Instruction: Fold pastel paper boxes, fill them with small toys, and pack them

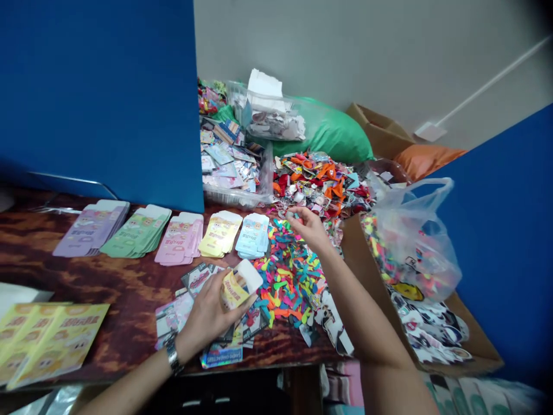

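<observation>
My left hand [212,308] is wrapped round a small yellow printed paper box [233,293], held tilted with its white flap standing up. Several printed cards [201,279] lie spread on the table under that hand. My right hand [310,227] is closed in a pinch over the far part of a pile of small bright pieces [289,282] that look like uninflated balloons. Something small and greyish shows at its fingertips, too small to name. Just behind it is a heap of mixed trinkets [324,178], many of them orange and red.
Stacks of flat boxes stand in a row: purple [88,230], green [138,233], pink [178,239], yellow [220,233] and blue [253,235]. Yellow packets [64,334] lie front left. A clear bin [242,199] stands behind. On the right, a cardboard box [367,271] holds a plastic bag [419,242] and cut-outs.
</observation>
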Demonstrator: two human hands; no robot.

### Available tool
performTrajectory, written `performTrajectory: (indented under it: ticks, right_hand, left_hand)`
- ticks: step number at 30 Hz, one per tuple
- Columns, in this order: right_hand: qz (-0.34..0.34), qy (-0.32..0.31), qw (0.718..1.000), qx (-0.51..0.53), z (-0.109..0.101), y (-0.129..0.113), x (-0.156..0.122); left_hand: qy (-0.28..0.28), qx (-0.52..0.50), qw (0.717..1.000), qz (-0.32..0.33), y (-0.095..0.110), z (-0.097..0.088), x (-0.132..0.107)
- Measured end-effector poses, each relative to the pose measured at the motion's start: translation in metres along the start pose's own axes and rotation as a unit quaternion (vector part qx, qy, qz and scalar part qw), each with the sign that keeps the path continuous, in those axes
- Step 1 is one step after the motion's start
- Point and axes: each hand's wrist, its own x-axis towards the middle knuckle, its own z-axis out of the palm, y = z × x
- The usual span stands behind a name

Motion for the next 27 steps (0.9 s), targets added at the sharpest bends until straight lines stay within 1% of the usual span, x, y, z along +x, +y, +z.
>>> performTrajectory:
  ticks: [2, 3, 6, 8, 9, 11, 13, 16, 18, 21, 23, 27]
  right_hand:
    - [-0.055, -0.043, 0.997, 0.027, 0.021, -0.026, -0.034]
    - [-0.090, -0.051, 0.995, 0.010, 0.033, -0.039, -0.050]
    - [-0.206, -0.067, 0.972, -0.095, 0.063, -0.067, -0.088]
    - [-0.250, -0.071, 0.949, -0.180, 0.076, -0.078, -0.104]
    - [-0.260, -0.072, 0.937, -0.221, 0.080, -0.081, -0.109]
    - [-0.267, -0.073, 0.919, -0.281, 0.082, -0.085, -0.115]
    - [-0.271, -0.085, 0.913, -0.292, 0.080, -0.087, -0.119]
    - [-0.268, -0.092, 0.927, -0.244, 0.070, -0.088, -0.123]
    - [-0.268, -0.078, 0.938, -0.208, 0.064, -0.087, -0.125]
    - [-0.278, -0.051, 0.946, -0.162, 0.058, -0.082, -0.129]
    - [-0.272, -0.041, 0.954, -0.122, 0.059, -0.079, -0.134]
    - [-0.203, -0.038, 0.978, -0.014, 0.072, -0.077, -0.148]
  left_hand:
    - [0.012, -0.010, 1.000, -0.007, 0.004, 0.003, 0.003]
    - [0.014, -0.011, 1.000, -0.009, 0.006, 0.004, 0.004]
    - [0.020, -0.007, 1.000, -0.009, 0.008, 0.007, 0.003]
    - [0.030, -0.003, 1.000, -0.008, 0.009, 0.008, -0.001]
    - [0.035, -0.001, 0.999, -0.009, 0.009, 0.008, -0.003]
    - [0.038, -0.001, 0.999, -0.010, 0.009, 0.007, -0.007]
    - [0.037, -0.005, 0.999, -0.009, 0.009, 0.005, -0.011]
    - [0.042, -0.007, 0.999, -0.008, 0.009, 0.003, -0.015]
    - [0.042, -0.008, 0.999, -0.006, 0.008, 0.000, -0.017]
    - [0.036, -0.011, 0.999, 0.005, 0.008, -0.004, -0.019]
    - [0.029, -0.018, 0.999, 0.023, 0.008, -0.008, -0.021]
    - [0.001, -0.017, 0.994, 0.108, 0.011, -0.017, -0.025]
